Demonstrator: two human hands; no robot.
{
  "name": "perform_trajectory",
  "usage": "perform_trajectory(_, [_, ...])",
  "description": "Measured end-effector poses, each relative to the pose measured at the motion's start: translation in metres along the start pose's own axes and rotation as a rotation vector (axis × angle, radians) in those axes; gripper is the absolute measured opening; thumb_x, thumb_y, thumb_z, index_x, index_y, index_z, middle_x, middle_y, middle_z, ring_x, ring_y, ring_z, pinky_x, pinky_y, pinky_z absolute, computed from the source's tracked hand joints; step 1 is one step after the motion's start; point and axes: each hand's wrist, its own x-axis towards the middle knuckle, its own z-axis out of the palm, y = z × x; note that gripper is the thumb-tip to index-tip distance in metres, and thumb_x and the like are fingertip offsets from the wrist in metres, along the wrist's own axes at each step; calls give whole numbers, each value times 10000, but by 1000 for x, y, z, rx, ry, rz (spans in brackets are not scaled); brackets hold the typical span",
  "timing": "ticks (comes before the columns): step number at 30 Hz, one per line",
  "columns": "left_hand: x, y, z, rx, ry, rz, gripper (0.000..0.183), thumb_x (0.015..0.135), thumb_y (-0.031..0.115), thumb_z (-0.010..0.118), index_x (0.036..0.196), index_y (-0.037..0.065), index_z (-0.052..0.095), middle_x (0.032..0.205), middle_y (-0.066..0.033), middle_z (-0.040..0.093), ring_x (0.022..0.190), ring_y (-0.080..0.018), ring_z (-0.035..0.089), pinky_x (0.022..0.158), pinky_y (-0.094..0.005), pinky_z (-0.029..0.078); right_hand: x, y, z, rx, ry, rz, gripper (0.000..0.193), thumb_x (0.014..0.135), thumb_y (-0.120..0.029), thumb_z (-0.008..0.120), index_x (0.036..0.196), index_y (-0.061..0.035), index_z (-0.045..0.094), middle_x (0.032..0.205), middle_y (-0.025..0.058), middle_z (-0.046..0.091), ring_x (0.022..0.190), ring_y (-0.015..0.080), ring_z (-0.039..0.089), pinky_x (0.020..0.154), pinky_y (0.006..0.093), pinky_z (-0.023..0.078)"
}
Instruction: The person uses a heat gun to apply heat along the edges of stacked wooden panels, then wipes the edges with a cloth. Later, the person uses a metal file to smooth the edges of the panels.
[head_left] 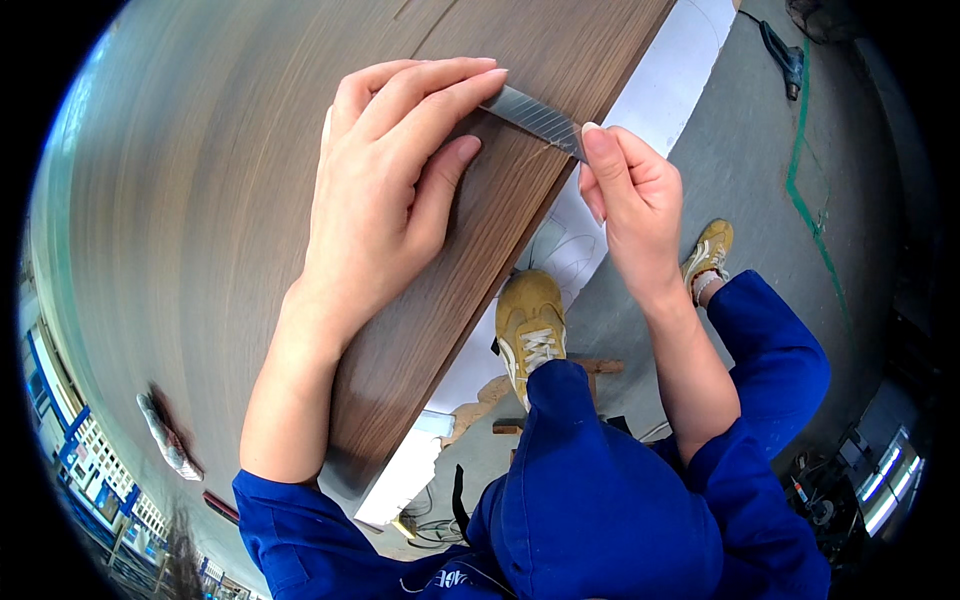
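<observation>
A grey metal snap-off knife blade (540, 120) with slanted score lines lies across the long edge of a brown wood-grain panel (430, 340). My right hand (632, 190) pinches the blade's right end between thumb and bent fingers, just off the panel's edge. The fingers of my left hand (385, 170) are stretched over the panel, their tips touching the blade's left end. My left thumb stands apart from them, close to the wood. The left tip of the blade is hidden under those fingertips.
Along the panel's edge a white sheet (675, 75) sticks out. On the panel at lower left lie a crumpled greyish bundle (168, 440) and a dark red strip (220, 507). A dark heat gun (785, 62) rests on the grey floor, near a green line.
</observation>
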Motion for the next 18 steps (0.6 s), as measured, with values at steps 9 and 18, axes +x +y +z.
perform_trajectory(9, [1, 3, -3, 32, -40, -12, 314, 860, 30, 565, 1158, 77, 651, 1211, -52, 614, 1136, -254, 509, 977, -350, 410, -2, 0, 2, 11, 11, 20, 423, 981, -300, 558, 639, -54, 516, 539, -59, 384, 509, 12, 319, 451, 208, 239])
perform_trajectory(18, [1, 1, 0, 17, 11, 2, 270, 831, 24, 599, 1082, 84, 677, 1118, -45, 634, 1083, -265, 526, 921, -360, 437, -6, 1, 4, -2, 13, 24, 422, 981, -292, 559, 637, -52, 518, 539, -59, 386, 508, 10, 316, 450, 210, 238])
